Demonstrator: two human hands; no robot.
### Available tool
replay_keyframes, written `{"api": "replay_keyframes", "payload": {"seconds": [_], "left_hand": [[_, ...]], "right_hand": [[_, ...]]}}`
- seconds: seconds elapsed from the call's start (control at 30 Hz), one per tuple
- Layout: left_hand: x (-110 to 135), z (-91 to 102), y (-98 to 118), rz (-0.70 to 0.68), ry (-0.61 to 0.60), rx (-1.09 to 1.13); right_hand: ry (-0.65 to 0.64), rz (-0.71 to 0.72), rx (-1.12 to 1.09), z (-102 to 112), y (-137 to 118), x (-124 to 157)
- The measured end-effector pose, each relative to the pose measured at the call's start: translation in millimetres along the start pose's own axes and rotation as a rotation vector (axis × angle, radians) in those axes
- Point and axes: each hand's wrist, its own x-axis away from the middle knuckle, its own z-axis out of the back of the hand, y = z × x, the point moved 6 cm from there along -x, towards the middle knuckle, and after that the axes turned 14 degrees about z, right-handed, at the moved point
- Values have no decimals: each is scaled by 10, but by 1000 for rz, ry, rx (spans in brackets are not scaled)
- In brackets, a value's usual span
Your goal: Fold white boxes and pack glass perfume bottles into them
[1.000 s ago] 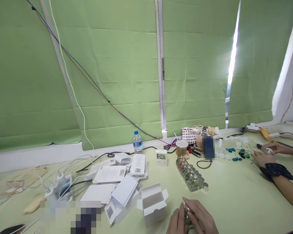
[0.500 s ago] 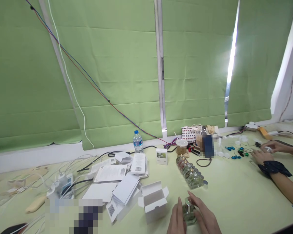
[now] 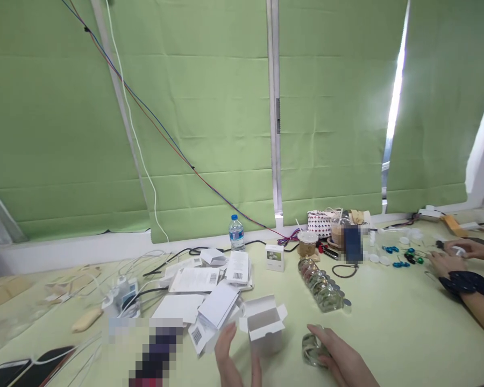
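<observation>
A small clear glass bottle (image 3: 312, 350) lies under the fingers of my right hand (image 3: 344, 357), which is closed around its right side. Its top is mostly hidden by those fingers. My left hand (image 3: 236, 360) is at the near left corner of an open white box (image 3: 265, 338), with thumb and finger apart. Whether it touches the box I cannot tell. The box stands upright with its flaps spread. Beyond my right hand, several similar glass bottles with silver caps (image 3: 322, 290) are lined up in a row.
Flattened white boxes (image 3: 196, 279) are heaped on the left, beside cables and a power strip (image 3: 123, 298). A water bottle (image 3: 236, 234), a closed small box (image 3: 275, 258) and a lidded cup (image 3: 307, 244) stand at the back. At right, another person's hands (image 3: 447, 260) work near small coloured pieces.
My left hand has let go of the glass bottle and moved left to the open box. My right hand keeps the bottle, now tilted. The view has swung slightly left.
</observation>
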Motion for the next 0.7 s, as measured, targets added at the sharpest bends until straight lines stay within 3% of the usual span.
{"api": "replay_keyframes", "payload": {"seconds": [0.13,0.3,0.5,0.6,0.7], "left_hand": [[-141,-178,-123,221,-310,120],[-115,-334,-337,450,-530,142],[-23,-409,-298,454,-599,90],[24,-418,-213,454,-604,109],[19,-414,-136,457,-633,128]], "right_hand": [[205,-59,-2,62,-5,31],[454,-221,-59,226,10,-52],[719,-396,-408,402,-143,-318],[730,-417,-523,451,-258,-461],[639,-360,-568,474,-349,-617]]}}
